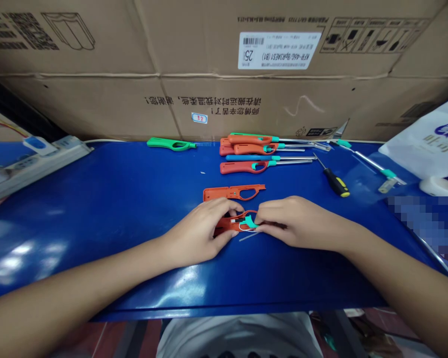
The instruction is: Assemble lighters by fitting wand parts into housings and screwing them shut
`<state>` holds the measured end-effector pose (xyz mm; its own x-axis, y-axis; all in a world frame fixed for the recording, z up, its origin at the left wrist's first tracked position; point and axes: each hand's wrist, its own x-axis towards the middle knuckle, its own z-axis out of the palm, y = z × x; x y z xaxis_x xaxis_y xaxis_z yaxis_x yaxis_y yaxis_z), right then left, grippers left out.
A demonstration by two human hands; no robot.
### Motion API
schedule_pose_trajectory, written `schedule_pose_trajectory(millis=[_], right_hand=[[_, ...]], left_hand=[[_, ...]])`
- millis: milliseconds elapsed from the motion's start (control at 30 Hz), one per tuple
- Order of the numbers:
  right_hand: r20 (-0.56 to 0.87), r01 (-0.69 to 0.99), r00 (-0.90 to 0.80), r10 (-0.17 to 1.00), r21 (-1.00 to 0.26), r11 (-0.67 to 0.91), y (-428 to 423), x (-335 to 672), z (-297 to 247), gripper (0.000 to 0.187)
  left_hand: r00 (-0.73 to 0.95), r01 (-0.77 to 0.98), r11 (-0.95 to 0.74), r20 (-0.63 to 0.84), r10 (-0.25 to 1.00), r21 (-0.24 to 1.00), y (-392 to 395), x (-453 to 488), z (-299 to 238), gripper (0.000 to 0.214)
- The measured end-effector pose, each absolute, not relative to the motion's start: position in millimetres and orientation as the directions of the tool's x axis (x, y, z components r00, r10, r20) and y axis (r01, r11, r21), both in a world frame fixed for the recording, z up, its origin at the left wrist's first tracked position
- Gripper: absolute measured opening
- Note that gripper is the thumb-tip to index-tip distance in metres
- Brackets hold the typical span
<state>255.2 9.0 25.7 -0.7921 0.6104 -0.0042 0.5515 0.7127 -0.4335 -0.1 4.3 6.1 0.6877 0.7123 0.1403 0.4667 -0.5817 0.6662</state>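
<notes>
My left hand (199, 231) is closed around an orange lighter shell half (224, 227), its thumb along the near edge. Inside that half sit a teal trigger (250, 222) and a small black and white part (238, 220). A thin white wire (242, 228) loops out beside the trigger. My right hand (294, 221) pinches at the shell's right end, right beside the trigger; its fingertips hide what they grip. A thin clear strip (248, 237) lies just below. The matching orange shell half (218, 194) rests just beyond my left hand, inner side up.
Several long-nosed lighters (242, 167) lie stacked at the back, beside a green lighter body (166, 143). A screwdriver (336, 182) and a metal lighter tube (369, 161) lie right. A power strip (41, 159) stands left. A cardboard box (115, 99) walls off the blue table's back (134, 184).
</notes>
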Motion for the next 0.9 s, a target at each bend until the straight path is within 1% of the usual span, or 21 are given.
schedule_pose_trajectory(millis=[67,133,233,333,400,567,733,800,900], right_hand=[[0.012,0.547,-0.773,0.634,-0.494,0.676,10.3,255.1,25.1,0.012],[0.032,0.54,-0.759,0.65,-0.526,0.657,11.1,254.9,24.4,0.01],[0.037,0.547,-0.751,0.66,-0.525,0.652,10.6,254.1,23.9,0.01],[0.031,0.563,-0.742,0.669,-0.512,0.649,8.7,252.9,23.2,0.016],[0.031,0.565,-0.736,0.676,-0.521,0.64,7.8,252.3,22.0,0.018],[0.048,0.529,-0.74,0.671,-0.574,0.625,9.3,252.9,18.0,0.019],[0.072,0.508,-0.752,0.655,-0.571,0.645,11.7,252.9,18.1,0.02],[0.077,0.499,-0.759,0.647,-0.569,0.654,12.3,252.6,19.0,0.019],[0.079,0.497,-0.766,0.638,-0.558,0.665,13.2,252.7,19.3,0.018]], left_hand=[[0.691,0.465,-0.598,0.155,0.706,0.653,4.2,0.3,5.4,0.035],[0.681,0.472,-0.599,0.164,0.714,0.647,3.5,1.4,5.0,0.039],[0.655,0.473,-0.579,0.174,0.735,0.664,2.3,3.6,3.7,0.036],[0.64,0.454,-0.577,0.202,0.741,0.679,2.9,5.1,1.6,0.027],[0.644,0.442,-0.587,0.215,0.734,0.679,4.1,5.3,0.5,0.025],[0.678,0.406,-0.624,0.238,0.695,0.668,6.2,4.1,-0.8,0.027],[0.669,0.378,-0.616,0.256,0.698,0.691,6.4,3.1,-2.3,0.035],[0.679,0.362,-0.62,0.259,0.687,0.696,6.5,2.8,-1.9,0.03],[0.695,0.375,-0.643,0.256,0.671,0.668,6.1,2.3,-0.2,0.018]])
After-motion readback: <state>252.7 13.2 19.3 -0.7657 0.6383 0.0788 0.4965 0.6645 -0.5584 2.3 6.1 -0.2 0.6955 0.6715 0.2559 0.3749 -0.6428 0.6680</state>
